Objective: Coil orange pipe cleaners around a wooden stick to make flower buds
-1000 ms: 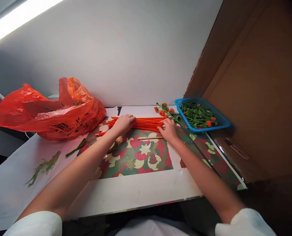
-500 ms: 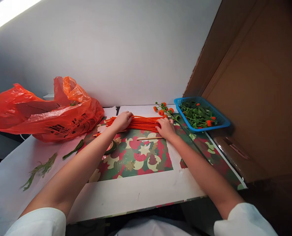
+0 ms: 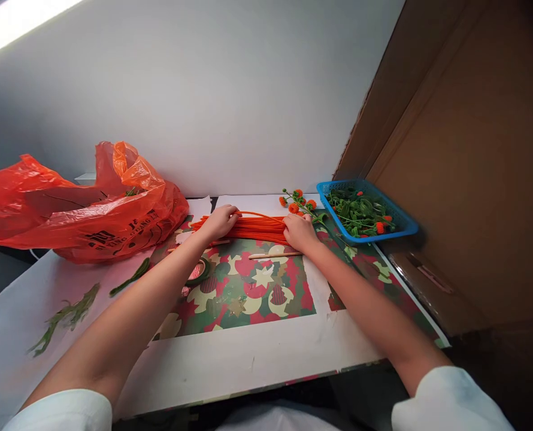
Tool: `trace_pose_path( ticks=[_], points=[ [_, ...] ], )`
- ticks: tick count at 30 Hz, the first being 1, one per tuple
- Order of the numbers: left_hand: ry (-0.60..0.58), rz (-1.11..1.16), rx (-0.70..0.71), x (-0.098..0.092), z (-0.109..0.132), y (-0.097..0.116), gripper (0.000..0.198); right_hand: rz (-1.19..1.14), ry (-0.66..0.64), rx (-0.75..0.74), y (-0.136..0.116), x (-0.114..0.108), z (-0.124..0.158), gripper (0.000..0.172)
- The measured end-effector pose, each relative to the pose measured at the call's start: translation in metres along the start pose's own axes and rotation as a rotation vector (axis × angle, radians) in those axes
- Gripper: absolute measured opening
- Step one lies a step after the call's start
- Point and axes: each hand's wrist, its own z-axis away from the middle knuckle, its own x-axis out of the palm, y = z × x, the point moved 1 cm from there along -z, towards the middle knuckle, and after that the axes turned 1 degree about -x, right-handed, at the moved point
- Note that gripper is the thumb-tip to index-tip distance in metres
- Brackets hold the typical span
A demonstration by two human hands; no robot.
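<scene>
Across the patterned sheet [image 3: 248, 287], orange stems [image 3: 262, 230] are laid together; one strand [image 3: 257, 214] (bowed slightly upward) is pinched by the left hand [image 3: 221, 221]; their right end is covered by the right hand [image 3: 300, 232], fingers curled, grip unclear.

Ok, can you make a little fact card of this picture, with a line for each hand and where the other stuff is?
Left hand: at the left part of the orange sticks; exact grip hidden
Right hand: at their right end; exact grip hidden
Bowed stick: arches between the hands
Bag: red, far left
Basket: blue, right, holding greens and orange flowers
Sprig: orange-flowered, left of the basket
Tape roll: beside the left forearm
</scene>
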Motion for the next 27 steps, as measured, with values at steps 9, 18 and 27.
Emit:
trace_pose_path(
  ticks=[9,18,27],
  points=[
    [-0.015,0.013,-0.024,-0.0028,-0.0025,-0.0038,0.031,-0.064,-0.083,-0.027,0.0038,-0.0006,-0.0048,0.012],
    [-0.019,0.008,-0.023,-0.0027,-0.0019,-0.0069,0.031,-0.06,-0.018,-0.021,0.0059,-0.0039,-0.0057,0.021],
    [-0.033,0.019,-0.026,-0.0023,-0.0013,-0.0072,0.032,-0.011,-0.003,-0.079,0.0031,-0.0028,-0.0064,0.024]
  ],
)
